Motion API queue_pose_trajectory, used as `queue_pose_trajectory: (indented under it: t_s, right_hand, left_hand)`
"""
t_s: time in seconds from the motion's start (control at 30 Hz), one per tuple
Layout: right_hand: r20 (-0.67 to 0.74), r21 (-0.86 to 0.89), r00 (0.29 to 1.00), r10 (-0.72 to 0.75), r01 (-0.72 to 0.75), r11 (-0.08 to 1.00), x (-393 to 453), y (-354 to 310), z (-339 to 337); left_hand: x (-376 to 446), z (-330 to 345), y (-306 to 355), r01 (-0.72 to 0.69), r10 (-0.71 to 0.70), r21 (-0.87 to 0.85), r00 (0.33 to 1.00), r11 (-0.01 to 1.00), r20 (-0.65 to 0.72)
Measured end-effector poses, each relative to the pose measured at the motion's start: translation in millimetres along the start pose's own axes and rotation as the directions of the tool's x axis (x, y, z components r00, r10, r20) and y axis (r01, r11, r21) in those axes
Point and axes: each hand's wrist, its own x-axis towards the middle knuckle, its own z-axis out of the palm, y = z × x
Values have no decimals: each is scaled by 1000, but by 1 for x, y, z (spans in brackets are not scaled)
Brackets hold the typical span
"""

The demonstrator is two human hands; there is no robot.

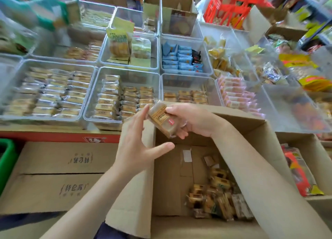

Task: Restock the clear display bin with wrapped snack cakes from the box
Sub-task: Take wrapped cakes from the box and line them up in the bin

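Shop counter packed with clear bins (124, 95). Right hand (190, 120) grasps a stack of wrapped cakes (161, 120) above the box's (179, 167) far edge; left hand (136, 141) released, fingertips touching the stack.

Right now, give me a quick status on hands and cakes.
Right hand grips brown wrapped snack cake. Left hand open beside it. Open cardboard box below, nothing blocking.

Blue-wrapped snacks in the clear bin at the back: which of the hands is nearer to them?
Right. The right hand, gripping a brown wrapped snack cake, sits just below and in front of the blue-wrapped snacks; the open left hand is lower and further left.
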Motion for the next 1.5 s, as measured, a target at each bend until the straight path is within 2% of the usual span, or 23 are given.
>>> queue_pose_trajectory:
  t_s: [0.13,0.2,0.27,0.4,0.47,0.53,0.6,0.63,0.7,0.77,0.9,1.03,1.1,1.2,1.23,1.3,1.37,1.4,1.43,1.5]
  right_hand:
    - [-102,-56,995,-5,0,998,39,-35,29]
    - [-135,-101,991,-12,-2,995,67,-45,45]
    - [-185,-197,983,-16,-21,980,95,-55,59]
    - [-343,-388,939,1,-143,911,159,-57,76]
    - [-449,-542,894,7,-278,793,194,-42,77]
    - [-529,-673,848,45,-451,586,223,-21,78]
    - [-529,-727,838,136,-529,438,243,-2,82]
    - [-509,-734,839,195,-541,411,251,7,84]
    - [-455,-713,833,315,-552,431,263,17,92]
    - [-401,-657,828,392,-558,506,268,21,98]
    - [-487,-519,787,378,-609,600,273,32,99]
    - [-555,-476,732,395,-669,571,284,41,100]
    - [-549,-494,736,396,-668,557,285,38,101]
    - [-487,-570,781,391,-624,535,278,32,103]
    - [-457,-586,809,369,-586,559,273,26,104]
    - [-420,-495,866,272,-470,731,250,5,103]
    - [-410,-280,898,158,-289,916,208,-23,97]
    - [-380,-151,918,113,-182,972,180,-36,91]
    - [-320,-13,945,67,-75,997,149,-45,83]
    - [-187,245,982,-10,56,968,84,-52,61]
  left_hand:
    - [33,-38,-14,-124,140,124,982,984,-129]
    - [48,-59,-33,-125,159,218,976,968,-150]
    - [60,-77,-60,-89,139,312,980,946,-142]
    - [78,-110,-136,35,-58,430,997,902,41]
    - [78,-121,-176,56,-158,594,980,803,122]
    - [71,-127,-208,-8,-225,709,946,705,235]
    - [61,-130,-229,-111,-244,771,912,628,330]
    - [58,-131,-236,-150,-233,782,906,606,354]
    - [56,-131,-244,-184,-212,790,905,586,368]
    - [55,-130,-248,-182,-192,776,912,604,363]
    - [54,-132,-251,-178,-205,776,907,605,367]
    - [56,-134,-247,-171,-221,770,900,615,377]
    - [58,-137,-244,-160,-237,767,895,622,379]
    - [59,-139,-236,-145,-286,766,871,626,399]
    - [62,-140,-231,-110,-318,758,862,643,395]
    - [74,-140,-212,73,-419,677,832,733,363]
    - [89,-137,-179,355,-502,438,818,826,282]
    - [94,-132,-158,442,-507,284,830,851,230]
    - [96,-124,-134,461,-484,159,859,873,169]
    - [93,-100,-82,362,-364,40,928,931,83]
